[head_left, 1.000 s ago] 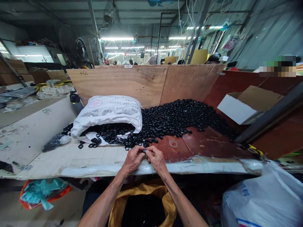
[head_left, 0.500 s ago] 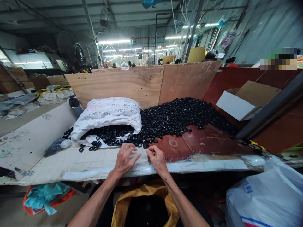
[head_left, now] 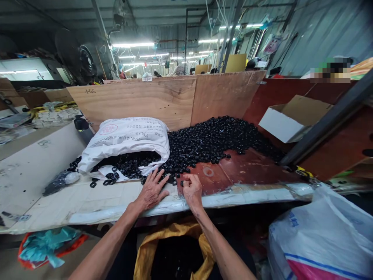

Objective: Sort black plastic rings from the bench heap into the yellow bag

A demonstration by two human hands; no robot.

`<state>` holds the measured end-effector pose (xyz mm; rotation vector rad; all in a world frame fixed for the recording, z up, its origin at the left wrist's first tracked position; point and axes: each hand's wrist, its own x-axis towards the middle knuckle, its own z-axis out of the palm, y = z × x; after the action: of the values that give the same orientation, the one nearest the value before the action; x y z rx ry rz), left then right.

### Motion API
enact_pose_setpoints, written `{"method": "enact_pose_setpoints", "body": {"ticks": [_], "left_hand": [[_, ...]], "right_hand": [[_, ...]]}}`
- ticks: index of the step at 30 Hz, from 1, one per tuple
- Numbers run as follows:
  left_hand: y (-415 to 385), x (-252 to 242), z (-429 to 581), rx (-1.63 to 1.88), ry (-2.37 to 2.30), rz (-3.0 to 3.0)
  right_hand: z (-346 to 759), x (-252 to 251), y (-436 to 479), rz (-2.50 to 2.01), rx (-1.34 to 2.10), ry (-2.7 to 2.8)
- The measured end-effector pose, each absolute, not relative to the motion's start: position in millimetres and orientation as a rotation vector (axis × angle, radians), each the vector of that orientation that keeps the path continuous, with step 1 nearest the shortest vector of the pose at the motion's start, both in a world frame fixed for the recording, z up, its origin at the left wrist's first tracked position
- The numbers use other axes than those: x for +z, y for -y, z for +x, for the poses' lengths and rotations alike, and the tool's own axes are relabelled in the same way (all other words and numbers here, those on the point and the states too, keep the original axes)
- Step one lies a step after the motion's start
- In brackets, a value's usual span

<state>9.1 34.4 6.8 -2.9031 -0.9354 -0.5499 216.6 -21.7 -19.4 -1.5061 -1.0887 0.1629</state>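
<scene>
My left hand (head_left: 152, 190) lies flat with fingers spread on the table edge, its fingertips touching the near edge of a pile of small black plastic rings (head_left: 210, 140). My right hand (head_left: 190, 188) is beside it, fingers curled in a pinch on a small black ring at the pile's front. A white printed sack (head_left: 125, 138) lies open on its side to the left, with black rings spilling from its mouth.
Plywood boards (head_left: 140, 99) wall the back of the table. An open cardboard box (head_left: 291, 118) sits at the right. A yellow bag (head_left: 171, 252) hangs open below the table edge between my arms. A white sack (head_left: 317, 237) stands at lower right. People work far behind.
My hands were together holding a ring at the table edge. They parted and moved forward: the left opened flat onto the pile's edge, the right reached to a ring at the pile.
</scene>
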Motion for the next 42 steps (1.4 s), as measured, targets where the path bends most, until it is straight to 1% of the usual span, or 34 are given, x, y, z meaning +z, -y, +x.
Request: {"method": "enact_pose_setpoints", "body": {"ticks": [2,6,8,12,14,19,23,28,31,33,37,42], "left_hand": [[-26.6,6.3,8.6,-0.520,0.984,-2.874],[-19.1,5.0,6.7,-0.489,0.948,-2.900],[-20.3,2.8,5.5,-0.534,0.953,-2.920],[-26.1,-4.3,4.2,-0.724,1.173,-2.859],[-26.2,-5.7,3.9,-0.749,1.223,-2.832],[-15.3,4.2,2.4,-0.788,1.089,-2.775],[-4.2,13.7,7.7,-0.864,0.997,-2.816],[3.9,9.5,34.0,-0.900,1.161,-2.866],[5.9,-1.1,48.2,-0.798,1.296,-2.845],[2.2,-11.1,53.5,-0.771,1.310,-2.846],[-8.4,-28.1,55.0,-0.878,1.310,-2.817],[-6.3,-28.2,50.7,-0.885,1.313,-2.900]], "right_hand": [[216.3,-20.4,21.3,-1.537,0.122,1.137],[216.1,-20.1,21.2,-1.604,0.186,1.219],[215.8,-19.1,21.5,-1.612,0.220,1.243],[211.4,-17.3,22.4,-1.598,0.232,1.386],[207.6,-17.1,23.2,-1.619,0.220,1.493],[201.7,-17.5,25.1,-1.681,0.162,1.656],[203.5,-13.0,25.9,-1.656,0.234,1.703],[206.1,-10.5,27.3,-1.606,0.284,1.658],[206.3,-19.1,28.7,-1.552,0.288,1.598],[208.4,-28.9,25.3,-1.527,0.266,1.540],[213.1,-42.5,14.6,-1.469,0.296,1.456],[213.2,-42.4,14.5,-1.350,0.445,1.322]]}}
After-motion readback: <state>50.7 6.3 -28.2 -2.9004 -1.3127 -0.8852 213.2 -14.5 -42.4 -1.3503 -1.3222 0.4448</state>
